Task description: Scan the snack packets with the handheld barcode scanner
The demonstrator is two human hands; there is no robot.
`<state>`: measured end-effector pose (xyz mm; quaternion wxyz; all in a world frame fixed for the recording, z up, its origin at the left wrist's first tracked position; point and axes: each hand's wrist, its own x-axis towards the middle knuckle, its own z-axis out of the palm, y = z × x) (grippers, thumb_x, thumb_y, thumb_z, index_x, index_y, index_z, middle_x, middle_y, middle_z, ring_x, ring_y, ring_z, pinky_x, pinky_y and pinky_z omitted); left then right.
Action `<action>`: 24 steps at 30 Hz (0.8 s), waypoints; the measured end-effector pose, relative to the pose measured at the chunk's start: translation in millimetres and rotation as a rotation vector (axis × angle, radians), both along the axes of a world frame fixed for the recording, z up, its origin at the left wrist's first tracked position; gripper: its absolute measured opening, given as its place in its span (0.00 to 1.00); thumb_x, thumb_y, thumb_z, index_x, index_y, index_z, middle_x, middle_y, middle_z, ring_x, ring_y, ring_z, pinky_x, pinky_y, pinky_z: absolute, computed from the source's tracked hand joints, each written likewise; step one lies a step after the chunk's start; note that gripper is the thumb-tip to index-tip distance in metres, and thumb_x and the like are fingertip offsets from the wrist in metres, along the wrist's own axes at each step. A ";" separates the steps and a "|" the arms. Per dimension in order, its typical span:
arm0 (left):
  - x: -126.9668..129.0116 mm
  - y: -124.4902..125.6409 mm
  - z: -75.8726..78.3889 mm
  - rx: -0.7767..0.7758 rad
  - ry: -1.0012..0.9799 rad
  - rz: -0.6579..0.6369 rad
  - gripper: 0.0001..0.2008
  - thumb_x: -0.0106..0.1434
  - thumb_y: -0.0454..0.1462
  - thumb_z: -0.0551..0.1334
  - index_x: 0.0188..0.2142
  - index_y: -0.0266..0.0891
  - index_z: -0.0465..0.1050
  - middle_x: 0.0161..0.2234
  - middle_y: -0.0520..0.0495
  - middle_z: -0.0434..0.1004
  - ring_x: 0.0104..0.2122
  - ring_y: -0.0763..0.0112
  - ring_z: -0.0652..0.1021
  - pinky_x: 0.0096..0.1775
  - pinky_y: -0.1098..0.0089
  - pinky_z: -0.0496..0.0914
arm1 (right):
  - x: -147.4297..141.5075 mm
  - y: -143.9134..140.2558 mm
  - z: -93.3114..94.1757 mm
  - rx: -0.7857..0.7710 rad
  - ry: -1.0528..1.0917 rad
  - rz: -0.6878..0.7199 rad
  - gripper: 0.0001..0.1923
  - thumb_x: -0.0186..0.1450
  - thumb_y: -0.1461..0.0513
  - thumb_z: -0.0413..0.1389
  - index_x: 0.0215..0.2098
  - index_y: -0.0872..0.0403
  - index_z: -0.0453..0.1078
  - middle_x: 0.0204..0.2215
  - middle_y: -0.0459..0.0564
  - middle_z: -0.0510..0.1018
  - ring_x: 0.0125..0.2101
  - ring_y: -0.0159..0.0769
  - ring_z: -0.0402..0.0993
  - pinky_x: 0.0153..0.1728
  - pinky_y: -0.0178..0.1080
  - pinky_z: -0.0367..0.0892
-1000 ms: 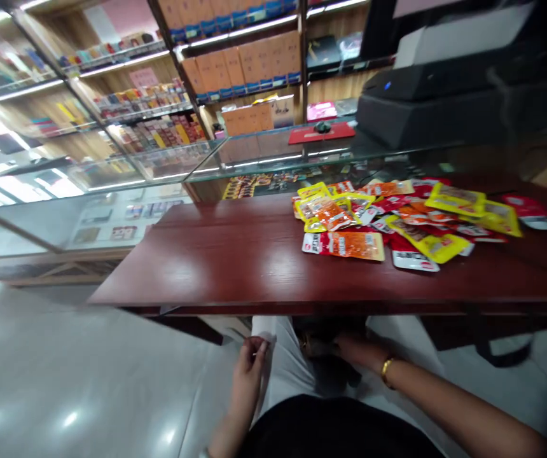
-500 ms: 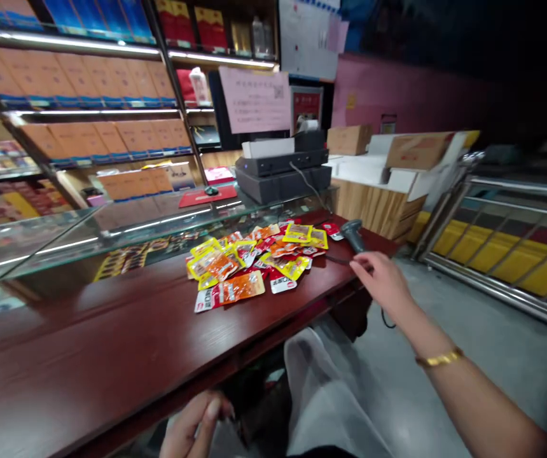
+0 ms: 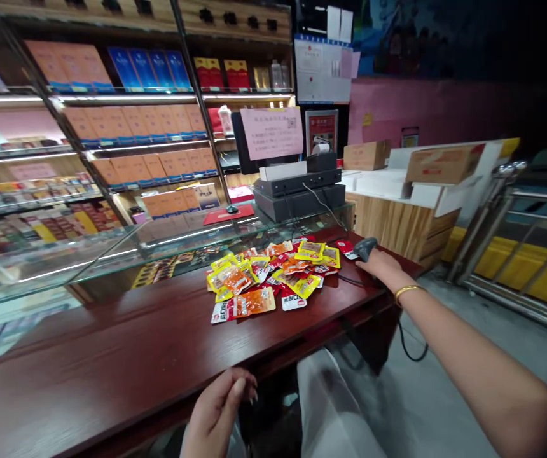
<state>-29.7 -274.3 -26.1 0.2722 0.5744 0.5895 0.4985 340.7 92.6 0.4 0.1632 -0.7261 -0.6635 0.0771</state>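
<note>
Taking the heap of snack packets (image 3: 268,270) on the dark red table (image 3: 159,356) as the centre of a dial, the right hand (image 3: 379,264) is at three o'clock, at the grey handheld scanner (image 3: 365,247). The hand hides the scanner's handle, so I cannot tell whether the fingers close around it or only touch it; the head points away from the wrist, which probably suits a grip from this seat. A lone red packet (image 3: 346,249) lies just beside the scanner, apart from the heap.

The left hand (image 3: 223,404) is at seven o'clock, near the table's front edge, fingers curled in, thumb against them, the gap narrow, and nothing visible in it. It looks like a resting pose, perhaps because the reach to the side needs only one arm.

The packets overlap at odd angles (tipped out rather than arranged, I would guess), with an orange-and-red one (image 3: 245,304) nearest the person at about half past seven. A dark cord (image 3: 411,356) loops below the table edge at four o'clock. At one o'clock, the black cash drawer (image 3: 302,202) stands on the glass counter, likely kept there to leave the table for goods.
</note>
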 end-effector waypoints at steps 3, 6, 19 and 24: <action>-4.9 -2.1 0.3 -0.002 0.040 0.003 0.22 0.70 0.54 0.59 0.33 0.41 0.79 0.28 0.46 0.79 0.29 0.68 0.78 0.35 0.72 0.72 | -2.8 1.1 0.2 -0.011 0.051 -0.020 0.27 0.62 0.55 0.65 0.54 0.63 0.75 0.51 0.77 0.80 0.53 0.61 0.79 0.49 0.50 0.71; -16.0 -1.2 2.9 -0.003 0.042 0.034 0.23 0.69 0.55 0.58 0.32 0.41 0.79 0.27 0.46 0.79 0.29 0.68 0.77 0.34 0.72 0.72 | 0.3 -6.5 8.2 0.021 0.133 -0.011 0.19 0.61 0.61 0.64 0.49 0.62 0.78 0.47 0.74 0.82 0.50 0.62 0.80 0.47 0.51 0.71; -93.8 77.5 11.1 -0.070 0.471 0.356 0.21 0.64 0.49 0.61 0.50 0.40 0.78 0.45 0.40 0.82 0.42 0.58 0.81 0.48 0.59 0.74 | -48.7 -142.7 52.3 -0.103 0.982 0.495 0.17 0.59 0.50 0.65 0.34 0.51 0.67 0.21 0.43 0.74 0.18 0.31 0.68 0.18 0.33 0.62; -84.7 102.9 26.1 -0.087 0.898 0.291 0.23 0.66 0.43 0.62 0.58 0.37 0.76 0.53 0.34 0.79 0.54 0.49 0.77 0.58 0.54 0.69 | -100.4 -209.6 39.9 -0.255 1.086 0.608 0.17 0.59 0.52 0.65 0.37 0.51 0.66 0.19 0.39 0.72 0.16 0.29 0.65 0.18 0.32 0.59</action>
